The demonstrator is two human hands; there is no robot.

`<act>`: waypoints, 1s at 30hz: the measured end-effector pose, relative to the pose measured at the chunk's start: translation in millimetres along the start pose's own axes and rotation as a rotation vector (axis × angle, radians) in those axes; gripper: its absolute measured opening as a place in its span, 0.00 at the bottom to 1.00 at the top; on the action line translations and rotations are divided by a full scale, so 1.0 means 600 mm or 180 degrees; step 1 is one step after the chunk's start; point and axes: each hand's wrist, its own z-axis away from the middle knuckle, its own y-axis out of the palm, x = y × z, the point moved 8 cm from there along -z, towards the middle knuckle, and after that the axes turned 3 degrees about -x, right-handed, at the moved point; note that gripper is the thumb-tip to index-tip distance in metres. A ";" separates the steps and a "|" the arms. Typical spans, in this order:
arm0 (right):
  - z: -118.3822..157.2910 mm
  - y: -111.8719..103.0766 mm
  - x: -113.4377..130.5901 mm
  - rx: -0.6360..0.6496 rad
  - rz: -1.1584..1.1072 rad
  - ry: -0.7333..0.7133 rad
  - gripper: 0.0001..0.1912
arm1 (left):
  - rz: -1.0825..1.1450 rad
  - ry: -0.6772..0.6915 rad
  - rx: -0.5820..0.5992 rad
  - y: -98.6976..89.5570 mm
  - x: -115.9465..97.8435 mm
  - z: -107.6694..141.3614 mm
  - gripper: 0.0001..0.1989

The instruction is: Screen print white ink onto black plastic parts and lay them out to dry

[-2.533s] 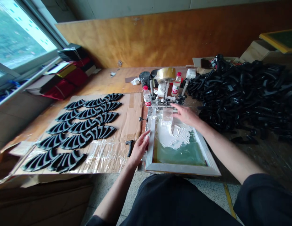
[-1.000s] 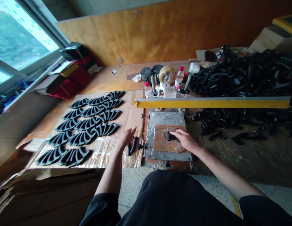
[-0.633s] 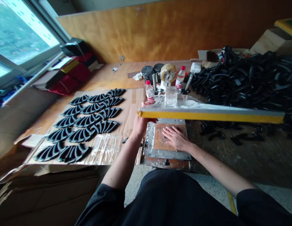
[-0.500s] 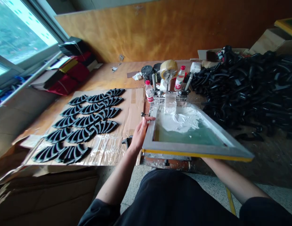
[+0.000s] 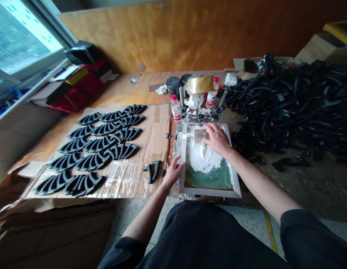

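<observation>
A: Where does the flat grey rectangular block sit?

B: Inside the silver-grey metal frame, near its far edge and left of the middle; smooth white paste spreads on the near side of it, over the green mesh.

A: Which hand is nearer?

B: The right hand; the block lies directly to its left, at the fingertips; thumb and forefinger are parted at the block's right edge, though I cannot tell whether they grip it.

A: And the long axes?

B: The frame's runs from near edge to far edge; the block's own I cannot make out.

A: The left hand?

B: At the frame's left edge, thumb and forefinger apart, holding nothing I can see; farther left, two curved black plastic pieces lie near the right edge of the brown cardboard sheet.
</observation>
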 end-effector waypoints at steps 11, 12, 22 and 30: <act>0.135 0.027 0.091 0.1665 -0.0444 -0.1476 0.14 | 0.0243 -0.0030 0.0142 0.008 0.012 -0.004 0.32; 0.130 0.026 0.088 0.1654 -0.0460 -0.1409 0.11 | 0.0263 -0.0036 0.0133 0.007 0.012 -0.004 0.32; 0.153 0.037 0.088 0.0997 -0.0520 -0.1205 0.12 | 0.0434 -0.0029 0.0002 0.005 0.006 0.001 0.30; -0.036 -0.040 -0.042 0.0516 -0.0820 0.0316 0.28 | 0.0843 0.0215 0.0146 -0.033 -0.114 0.053 0.31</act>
